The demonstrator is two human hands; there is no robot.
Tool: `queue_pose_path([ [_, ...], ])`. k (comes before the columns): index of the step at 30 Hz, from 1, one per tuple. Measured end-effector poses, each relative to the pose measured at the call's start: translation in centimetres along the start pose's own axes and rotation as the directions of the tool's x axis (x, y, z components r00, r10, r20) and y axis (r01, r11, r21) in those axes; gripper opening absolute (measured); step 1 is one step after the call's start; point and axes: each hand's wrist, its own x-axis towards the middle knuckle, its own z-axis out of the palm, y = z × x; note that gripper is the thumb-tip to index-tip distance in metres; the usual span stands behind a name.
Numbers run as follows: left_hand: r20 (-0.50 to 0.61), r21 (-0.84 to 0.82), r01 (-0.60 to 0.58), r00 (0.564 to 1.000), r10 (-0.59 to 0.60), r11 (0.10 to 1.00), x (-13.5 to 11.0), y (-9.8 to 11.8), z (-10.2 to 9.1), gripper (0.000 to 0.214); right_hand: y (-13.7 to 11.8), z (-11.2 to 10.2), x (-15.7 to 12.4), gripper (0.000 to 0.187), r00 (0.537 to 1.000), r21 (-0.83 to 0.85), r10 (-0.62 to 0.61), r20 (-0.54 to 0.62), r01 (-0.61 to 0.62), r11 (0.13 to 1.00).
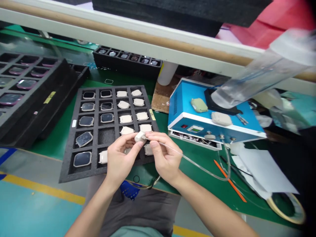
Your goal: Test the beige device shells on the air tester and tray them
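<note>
My left hand pinches a small beige watch case between thumb and fingers, tilted on edge. My right hand grips the end of a clear thin tube, its tip against or just beside the case. Both hands are over a black foam tray. Dark-screened watches such as this one fill its left columns, and beige watch cases lie in the right ones. One pocket in the second column holds nothing. The fingers partly hide the tray's near rows.
A blue machine stands at right, with a green watch case and a beige one on top. A clear cylinder leans above it. Foam trays are stacked at left. An orange stick and a tape roll lie right.
</note>
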Motion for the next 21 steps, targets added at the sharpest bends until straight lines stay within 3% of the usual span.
queue_pose_path([
  [10, -0.015, 0.001, 0.006, 1.0, -0.006, 1.0, 0.3, -0.2, -0.1, 0.023, 0.4, 0.1, 0.2, 0.018, 1.0, 0.014, -0.001, 0.006, 0.001, 1.0],
  [21, -0.029, -0.026, 0.031, 0.999, -0.032, 0.999, -1.1, -0.6, 0.2, 0.024, -0.1, -0.3, -1.7, 0.01, 0.999, -0.087, 0.037, -0.026, -0.039, 0.995],
])
